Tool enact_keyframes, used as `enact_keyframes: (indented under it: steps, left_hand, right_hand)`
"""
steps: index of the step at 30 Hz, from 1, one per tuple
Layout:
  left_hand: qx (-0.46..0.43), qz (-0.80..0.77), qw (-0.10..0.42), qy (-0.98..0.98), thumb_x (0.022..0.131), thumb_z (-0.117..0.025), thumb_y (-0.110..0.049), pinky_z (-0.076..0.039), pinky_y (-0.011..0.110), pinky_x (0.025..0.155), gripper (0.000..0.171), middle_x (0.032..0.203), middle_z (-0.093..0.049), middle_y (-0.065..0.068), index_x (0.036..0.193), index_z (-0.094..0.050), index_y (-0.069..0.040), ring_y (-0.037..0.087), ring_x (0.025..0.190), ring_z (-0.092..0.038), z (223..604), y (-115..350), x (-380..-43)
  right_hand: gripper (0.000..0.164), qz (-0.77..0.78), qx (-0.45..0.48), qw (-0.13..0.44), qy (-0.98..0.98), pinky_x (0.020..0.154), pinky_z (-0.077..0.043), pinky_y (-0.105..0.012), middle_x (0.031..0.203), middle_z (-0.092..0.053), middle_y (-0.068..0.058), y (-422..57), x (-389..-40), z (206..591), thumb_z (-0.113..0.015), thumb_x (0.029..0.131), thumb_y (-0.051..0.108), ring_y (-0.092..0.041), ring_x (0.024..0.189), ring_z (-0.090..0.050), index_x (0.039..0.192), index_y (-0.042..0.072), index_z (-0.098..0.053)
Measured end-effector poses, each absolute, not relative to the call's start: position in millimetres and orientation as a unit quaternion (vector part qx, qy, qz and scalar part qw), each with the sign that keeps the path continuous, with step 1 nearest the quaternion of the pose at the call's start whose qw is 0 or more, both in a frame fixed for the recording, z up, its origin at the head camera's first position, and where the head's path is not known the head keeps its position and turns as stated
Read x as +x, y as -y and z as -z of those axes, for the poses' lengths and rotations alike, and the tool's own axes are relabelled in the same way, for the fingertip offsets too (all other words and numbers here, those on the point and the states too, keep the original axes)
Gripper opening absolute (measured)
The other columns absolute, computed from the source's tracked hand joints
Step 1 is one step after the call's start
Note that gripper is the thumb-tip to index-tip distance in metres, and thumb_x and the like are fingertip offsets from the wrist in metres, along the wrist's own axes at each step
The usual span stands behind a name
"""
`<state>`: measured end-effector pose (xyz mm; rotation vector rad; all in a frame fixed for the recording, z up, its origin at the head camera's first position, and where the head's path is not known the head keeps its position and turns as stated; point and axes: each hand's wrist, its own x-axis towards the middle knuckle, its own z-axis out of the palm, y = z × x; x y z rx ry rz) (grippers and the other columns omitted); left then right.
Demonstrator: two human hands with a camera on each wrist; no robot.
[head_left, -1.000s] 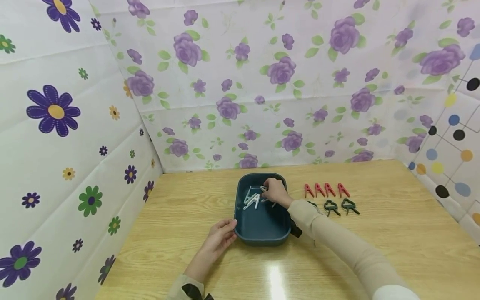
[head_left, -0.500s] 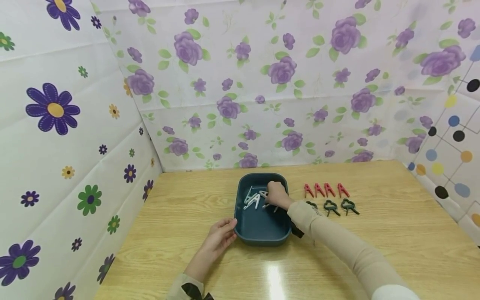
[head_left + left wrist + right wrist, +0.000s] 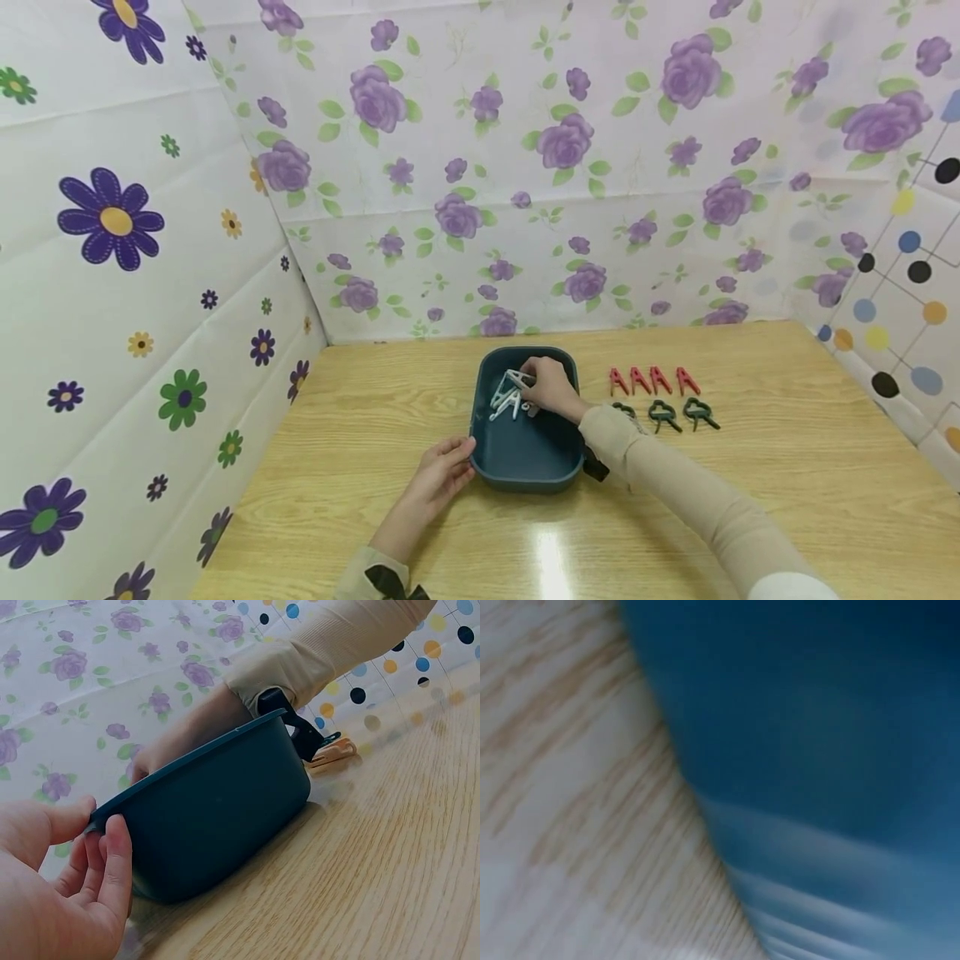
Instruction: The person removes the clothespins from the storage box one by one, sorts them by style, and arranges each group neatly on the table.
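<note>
A dark teal plastic basin stands on the table with several white clips lying together in its far half. My left hand pinches the basin's near-left rim; in the left wrist view the left hand has its thumb on the rim and fingers against the outer wall. My right hand reaches into the basin over the right wall and pinches a white clip above the others. In the right wrist view the basin wall fills the right side, blurred, and the hand is out of sight.
Right of the basin lie a row of red clips and a nearer row of dark green clips, partly hidden by the right sleeve. A peach-coloured clip shows behind the basin. Flowered cloth hangs behind the wooden table.
My right hand dipped lower among the clips, then came back slightly left with a white clip at its fingertips. The left hand and the basin stay in place.
</note>
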<state>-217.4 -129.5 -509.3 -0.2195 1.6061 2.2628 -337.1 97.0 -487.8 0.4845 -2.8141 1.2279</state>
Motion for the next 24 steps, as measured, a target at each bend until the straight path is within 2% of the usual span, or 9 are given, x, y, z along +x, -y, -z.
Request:
enact_keyframes:
  steps: [5, 9, 16, 20, 24]
  left_hand:
    - [-0.082, -0.798, 0.185, -0.568, 0.094, -0.064, -0.02, -0.051, 0.018, 0.07, 0.014, 0.082, -0.058, -0.005, 0.1, -0.056, -0.011, 0.006, 0.073, -0.057, 509, 129, -217]
    - [-0.084, -0.798, 0.183, -0.569, 0.094, -0.064, -0.02, -0.051, 0.018, 0.069, 0.015, 0.081, -0.058, -0.005, 0.102, -0.056, -0.01, 0.006, 0.073, -0.057, 508, 129, -217]
    - [-0.085, -0.797, 0.171, -0.572, 0.094, -0.064, -0.021, -0.052, 0.018, 0.069, 0.018, 0.082, -0.057, -0.005, 0.104, -0.056, -0.009, 0.006, 0.073, -0.057, 509, 128, -219]
    - [-0.084, -0.798, 0.17, -0.572, 0.094, -0.064, -0.019, -0.052, 0.018, 0.068, 0.014, 0.081, -0.057, -0.004, 0.101, -0.056, -0.009, 0.006, 0.072, -0.057, 510, 128, -219]
    - [-0.082, -0.801, 0.171, -0.568, 0.094, -0.063, -0.016, -0.051, 0.018, 0.067, 0.011, 0.081, -0.057, -0.005, 0.098, -0.055, -0.009, 0.006, 0.071, -0.056, 510, 128, -218]
  right_hand:
    - [0.027, -0.426, 0.181, 0.058, 0.885, 0.07, -0.056, -0.034, 0.094, -0.066, -0.01, -100, -340, 491, -0.072, 0.079, 0.006, -0.016, 0.076, -0.064, 0.105, 0.005, -0.065]
    - [0.028, -0.453, 0.183, 0.061, 0.87, 0.072, -0.056, -0.033, 0.096, -0.067, -0.008, -103, -340, 488, -0.074, 0.081, 0.014, -0.016, 0.081, -0.064, 0.107, 0.009, -0.064]
    - [0.032, -0.509, 0.171, 0.006, 0.843, 0.078, -0.055, -0.033, 0.102, -0.065, -0.011, -108, -336, 475, -0.078, 0.081, 0.016, -0.018, 0.088, -0.063, 0.108, 0.011, -0.062]
    - [0.032, -0.54, 0.166, -0.03, 0.825, 0.077, -0.053, -0.03, 0.1, -0.065, -0.009, -110, -331, 475, -0.078, 0.08, 0.013, -0.016, 0.087, -0.061, 0.107, 0.01, -0.061]
    - [0.031, -0.604, 0.15, -0.075, 0.779, 0.083, -0.054, -0.039, 0.095, -0.065, -0.006, -108, -326, 478, -0.077, 0.08, 0.009, -0.015, 0.086, -0.063, 0.106, 0.008, -0.06]
